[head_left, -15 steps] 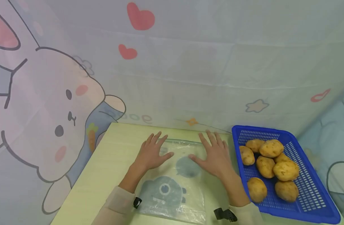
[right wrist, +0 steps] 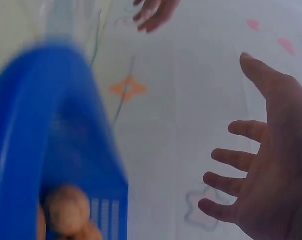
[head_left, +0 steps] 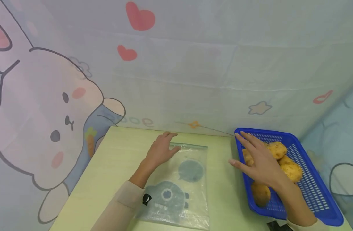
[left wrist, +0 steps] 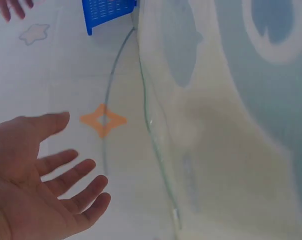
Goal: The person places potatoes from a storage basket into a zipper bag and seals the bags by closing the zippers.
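A clear zip bag (head_left: 193, 199) printed with a blue-grey one-eyed monster lies flat on the pale yellow table, its zip edge toward the wall. My left hand (head_left: 161, 150) hovers near the bag's upper left corner, fingers loosely bent and holding nothing. In the left wrist view that hand (left wrist: 46, 185) has its fingers spread apart from the bag. My right hand (head_left: 263, 160) is above the left part of a blue plastic basket (head_left: 317, 179). Several potatoes (head_left: 291, 171) lie in the basket, some hidden behind this hand. The right wrist view shows the right hand (right wrist: 271, 165) with spread fingers, gripping nothing.
A cloth backdrop (head_left: 193, 64) with a printed rabbit and hearts hangs right behind the table (head_left: 115, 160). The basket's raised rim (head_left: 245, 192) stands along the table's right side, to the right of the bag.
My right hand has moved right, from over the bag to over the basket. My left hand stays near the bag's upper left corner, its fingers drawn closer together. The view has shifted slightly.
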The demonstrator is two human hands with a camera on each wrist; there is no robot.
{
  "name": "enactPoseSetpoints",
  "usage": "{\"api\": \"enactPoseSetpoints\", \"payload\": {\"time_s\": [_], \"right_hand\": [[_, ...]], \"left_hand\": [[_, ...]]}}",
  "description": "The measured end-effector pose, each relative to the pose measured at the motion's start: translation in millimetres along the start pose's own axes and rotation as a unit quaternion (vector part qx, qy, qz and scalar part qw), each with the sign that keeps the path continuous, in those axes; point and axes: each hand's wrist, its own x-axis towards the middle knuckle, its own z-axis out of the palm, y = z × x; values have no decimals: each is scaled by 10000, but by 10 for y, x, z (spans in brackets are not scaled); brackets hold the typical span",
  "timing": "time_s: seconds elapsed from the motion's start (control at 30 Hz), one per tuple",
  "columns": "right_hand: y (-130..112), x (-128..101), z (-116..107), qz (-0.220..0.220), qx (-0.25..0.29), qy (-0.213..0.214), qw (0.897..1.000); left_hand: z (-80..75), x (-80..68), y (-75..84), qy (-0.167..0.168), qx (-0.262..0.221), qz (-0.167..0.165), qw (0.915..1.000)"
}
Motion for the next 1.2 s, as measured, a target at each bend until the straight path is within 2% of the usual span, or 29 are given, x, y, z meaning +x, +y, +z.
{"api": "enactPoseSetpoints", "payload": {"time_s": [0.1, 0.17, 0.27, 0.37, 0.6, 0.73, 0.83, 0.97, 1.13, 1.2], "right_hand": [[238, -124, -188, 267, 332, -10, 9991], [403, -204, -302, 425, 412, 22, 9982], [676, -306, -441, 587, 386, 171, 9974], [956, -406, -519, 680, 297, 303, 9968], [1466, -636, -536, 1174, 362, 249, 9921], [1684, -768, -501, 1338, -48, 144, 9909], [1824, -829, -469, 1575, -261, -95, 9871], [1987, -885, -462, 1984, -184, -429, 9790], [2144, -969, -514, 2169, -192, -399, 9752], [2187, -988, -539, 2268, -41, -461, 9728]], "left_hand": [[120, 54, -43, 39, -383, -404, 9984], [197, 87, -69, -54, -617, -513, 9968], [260, 129, -86, -246, -792, -406, 9957], [276, 156, -98, -397, -755, -265, 9960], [341, 158, -195, -506, -418, -284, 9974], [429, 187, -247, -408, -416, -187, 9981], [464, 213, -264, -307, -494, -176, 9982], [507, 240, -299, -305, -477, -217, 9982], [579, 246, -371, -341, -330, -304, 9984], [607, 248, -402, -316, -290, -339, 9985]]}}
